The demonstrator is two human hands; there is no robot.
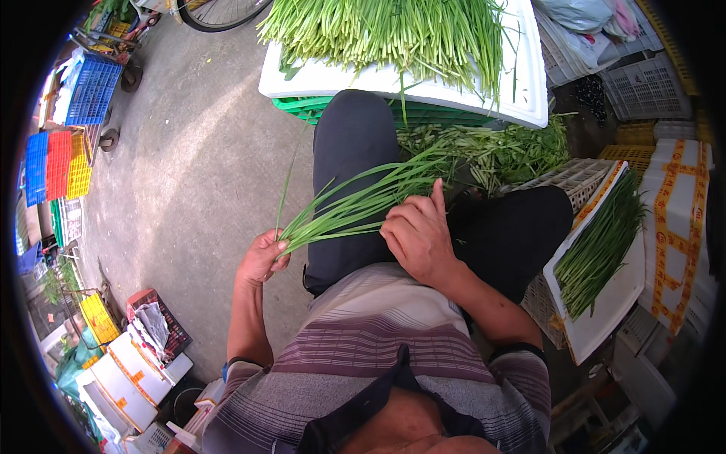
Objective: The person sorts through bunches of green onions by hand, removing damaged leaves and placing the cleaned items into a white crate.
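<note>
My left hand [264,256] is closed around one end of a small bunch of long green leaves, likely Chinese chives [346,207]. The leaves fan out to the right across my thigh. At the bunch's lower edge is my right hand [421,235], its fingers curled and the index finger extended; whether it grips any leaf I cannot tell. A large pile of the same kind of greens [391,34] lies on a white foam board [340,80] in front of me. To my right, a neat dark green bundle [601,249] rests on another white foam board [612,306].
Under the front board is a green plastic crate [300,106]. Loose trimmings [499,150] lie beside it on the ground. Taped foam boxes [680,227] and stacked crates [646,85] stand at the right. A bicycle wheel [218,14] and a blue crate [93,89] are farther off.
</note>
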